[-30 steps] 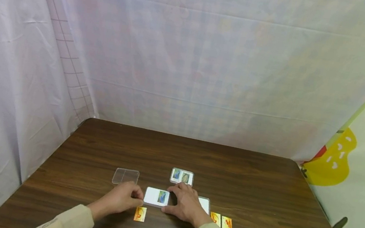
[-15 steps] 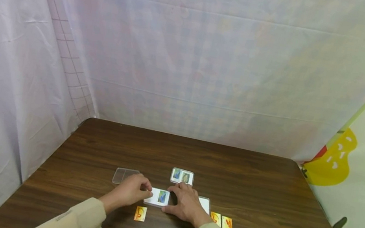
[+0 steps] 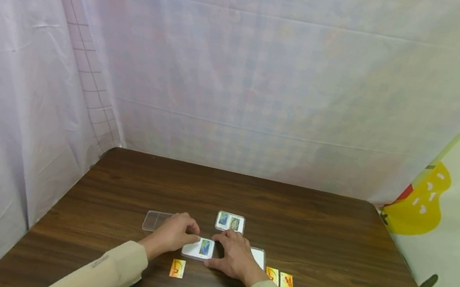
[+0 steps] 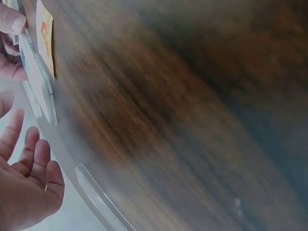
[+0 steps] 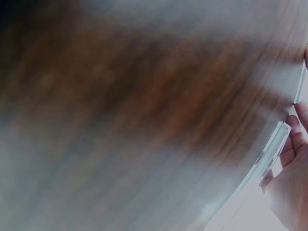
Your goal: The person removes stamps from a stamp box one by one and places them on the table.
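Observation:
In the middle of the table lies a flat white card case (image 3: 197, 249) with clear edges, a small blue-green picture card (image 3: 205, 247) in its right half. My right hand (image 3: 232, 257) holds the case's right end, thumb at the near corner and a finger at the far one. Above the left half is my left hand (image 3: 177, 231), thumb and index finger close together; whether something thin sits between them cannot be seen. The left wrist view shows the left hand's (image 4: 31, 178) other fingers loosely bent. A clear lid (image 3: 153, 220) lies beside it, partly covered.
Farther back lies a similar case (image 3: 229, 222) with two picture cards. Another white case (image 3: 258, 257) is partly hidden by the right hand. An orange card (image 3: 177, 268) lies in front, and two more orange cards (image 3: 286, 282) lie to the right on the brown table (image 3: 332, 240).
My left hand has moved right and slightly away from me, from beside the case to above its left half. The right hand keeps its place at the case's right end.

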Demonstrator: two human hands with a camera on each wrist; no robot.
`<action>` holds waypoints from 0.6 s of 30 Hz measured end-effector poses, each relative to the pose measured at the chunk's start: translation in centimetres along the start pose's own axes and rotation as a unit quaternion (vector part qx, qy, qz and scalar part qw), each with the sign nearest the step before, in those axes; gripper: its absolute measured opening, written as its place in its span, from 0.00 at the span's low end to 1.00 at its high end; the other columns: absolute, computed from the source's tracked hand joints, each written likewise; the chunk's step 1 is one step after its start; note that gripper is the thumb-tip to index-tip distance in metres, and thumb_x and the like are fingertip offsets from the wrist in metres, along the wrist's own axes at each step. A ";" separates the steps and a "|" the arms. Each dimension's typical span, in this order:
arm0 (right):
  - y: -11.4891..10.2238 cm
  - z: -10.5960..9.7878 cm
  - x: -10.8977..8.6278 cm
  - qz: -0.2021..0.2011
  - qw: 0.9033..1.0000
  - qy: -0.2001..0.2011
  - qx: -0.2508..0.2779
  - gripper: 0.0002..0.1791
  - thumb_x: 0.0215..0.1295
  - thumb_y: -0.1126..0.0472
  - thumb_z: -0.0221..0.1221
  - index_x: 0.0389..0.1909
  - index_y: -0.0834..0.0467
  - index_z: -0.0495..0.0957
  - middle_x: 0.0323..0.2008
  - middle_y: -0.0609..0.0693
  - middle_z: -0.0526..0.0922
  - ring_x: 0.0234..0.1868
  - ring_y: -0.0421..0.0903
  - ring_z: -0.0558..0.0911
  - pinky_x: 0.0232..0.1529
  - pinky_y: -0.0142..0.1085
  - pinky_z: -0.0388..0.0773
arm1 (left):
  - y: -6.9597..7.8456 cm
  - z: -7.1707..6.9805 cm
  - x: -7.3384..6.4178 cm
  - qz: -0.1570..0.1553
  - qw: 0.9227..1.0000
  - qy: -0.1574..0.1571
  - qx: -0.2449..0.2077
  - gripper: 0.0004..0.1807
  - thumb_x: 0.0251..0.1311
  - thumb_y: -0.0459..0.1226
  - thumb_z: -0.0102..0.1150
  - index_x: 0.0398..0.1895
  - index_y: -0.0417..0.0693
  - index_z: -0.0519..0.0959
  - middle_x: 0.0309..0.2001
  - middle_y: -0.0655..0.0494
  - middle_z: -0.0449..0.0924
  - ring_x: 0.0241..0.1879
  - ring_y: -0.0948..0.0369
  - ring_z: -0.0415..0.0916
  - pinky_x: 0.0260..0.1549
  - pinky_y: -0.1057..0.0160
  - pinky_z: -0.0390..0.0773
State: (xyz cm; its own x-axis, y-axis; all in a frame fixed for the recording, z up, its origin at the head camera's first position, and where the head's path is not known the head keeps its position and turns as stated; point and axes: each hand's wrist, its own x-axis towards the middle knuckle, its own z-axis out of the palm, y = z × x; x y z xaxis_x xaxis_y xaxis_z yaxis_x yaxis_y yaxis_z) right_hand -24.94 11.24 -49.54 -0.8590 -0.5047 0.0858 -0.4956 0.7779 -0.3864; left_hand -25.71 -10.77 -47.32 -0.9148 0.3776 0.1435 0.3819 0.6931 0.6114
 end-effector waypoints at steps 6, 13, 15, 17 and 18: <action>0.1 0.1 0.0 0.000 1.000 0.000 0.000 0.34 0.52 0.42 0.72 0.56 0.56 0.78 0.51 0.52 0.75 0.57 0.56 0.73 0.60 0.57 0.65 | -0.1 0.4 0.6 0.003 1.000 -0.006 0.014 0.07 0.56 0.39 0.70 0.33 0.45 0.85 0.34 0.57 0.77 0.39 0.57 0.72 0.43 0.53 0.72; 0.1 0.1 0.1 -0.001 1.000 0.000 0.000 0.34 0.52 0.42 0.72 0.56 0.56 0.78 0.51 0.52 0.75 0.57 0.56 0.73 0.59 0.57 0.65 | -0.2 0.9 1.0 0.007 1.000 -0.011 0.025 0.06 0.55 0.39 0.71 0.32 0.47 0.85 0.32 0.59 0.76 0.39 0.56 0.72 0.43 0.51 0.70; 0.2 0.1 0.1 -0.002 1.000 0.000 0.000 0.34 0.52 0.42 0.72 0.56 0.56 0.78 0.51 0.52 0.75 0.57 0.56 0.73 0.59 0.57 0.65 | -0.2 1.0 1.1 0.008 1.000 -0.012 0.028 0.06 0.54 0.39 0.71 0.31 0.47 0.85 0.32 0.58 0.76 0.39 0.55 0.72 0.43 0.50 0.70; 0.2 0.2 0.1 -0.003 1.000 0.001 0.002 0.34 0.52 0.42 0.72 0.56 0.56 0.78 0.51 0.52 0.75 0.57 0.56 0.73 0.59 0.57 0.65 | -0.1 1.2 1.1 0.008 0.999 -0.015 0.030 0.06 0.54 0.39 0.71 0.31 0.47 0.86 0.32 0.58 0.77 0.40 0.55 0.72 0.44 0.49 0.70; 0.2 0.2 0.1 -0.004 1.000 0.002 0.002 0.34 0.52 0.42 0.72 0.56 0.56 0.78 0.51 0.52 0.75 0.57 0.56 0.73 0.59 0.57 0.65 | -0.1 1.2 1.2 0.008 0.999 -0.016 0.031 0.05 0.54 0.39 0.71 0.30 0.48 0.86 0.32 0.58 0.77 0.40 0.55 0.72 0.44 0.48 0.69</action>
State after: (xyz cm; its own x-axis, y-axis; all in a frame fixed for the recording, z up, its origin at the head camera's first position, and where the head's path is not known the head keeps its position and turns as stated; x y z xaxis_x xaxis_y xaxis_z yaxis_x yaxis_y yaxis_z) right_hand -25.08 11.29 -49.76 -0.8556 -0.5095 0.0916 -0.5018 0.7727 -0.3888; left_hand -26.66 -9.65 -48.17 -0.9041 0.4079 0.1270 0.4048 0.7228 0.5601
